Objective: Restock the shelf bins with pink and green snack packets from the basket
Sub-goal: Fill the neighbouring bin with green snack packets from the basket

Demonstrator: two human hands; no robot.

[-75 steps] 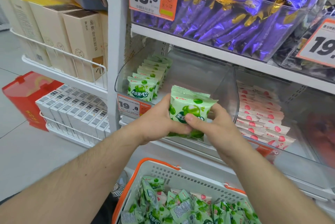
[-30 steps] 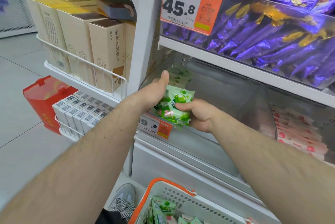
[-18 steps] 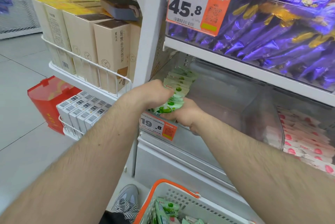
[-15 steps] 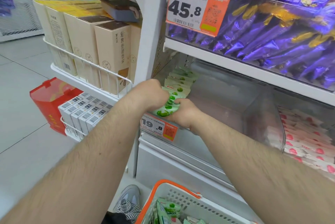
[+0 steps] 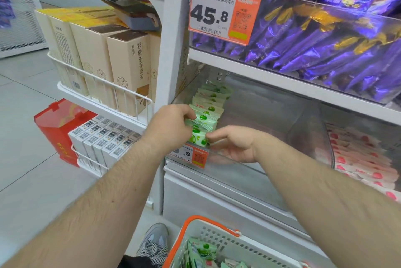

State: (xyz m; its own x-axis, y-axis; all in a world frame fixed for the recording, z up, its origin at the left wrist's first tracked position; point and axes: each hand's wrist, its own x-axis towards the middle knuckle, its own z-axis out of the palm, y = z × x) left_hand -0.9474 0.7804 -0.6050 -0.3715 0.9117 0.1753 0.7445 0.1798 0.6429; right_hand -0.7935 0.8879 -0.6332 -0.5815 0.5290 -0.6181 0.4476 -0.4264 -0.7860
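A row of green snack packets (image 5: 209, 105) stands in the left clear shelf bin (image 5: 249, 165). My left hand (image 5: 171, 126) grips the front green packets (image 5: 202, 124) at the bin's front left. My right hand (image 5: 235, 144) is beside them, fingertips touching the lowest front packet, palm open inside the bin. Pink packets (image 5: 360, 159) fill the right bin. The white basket with orange rim (image 5: 208, 230) sits at bottom centre, with green packets (image 5: 201, 250) inside.
Purple snack bags (image 5: 325, 35) fill the bin above, behind a 45.8 price tag (image 5: 221, 13). Beige boxes (image 5: 121, 66) stand in a wire rack on the left, white boxes (image 5: 102, 139) and a red box (image 5: 58, 124) below. A shoe (image 5: 154, 241) is by the basket.
Both hands carried the green packets from above the basket into the left bin's front. My right hand has since let go and opened, while the left still holds the packets.
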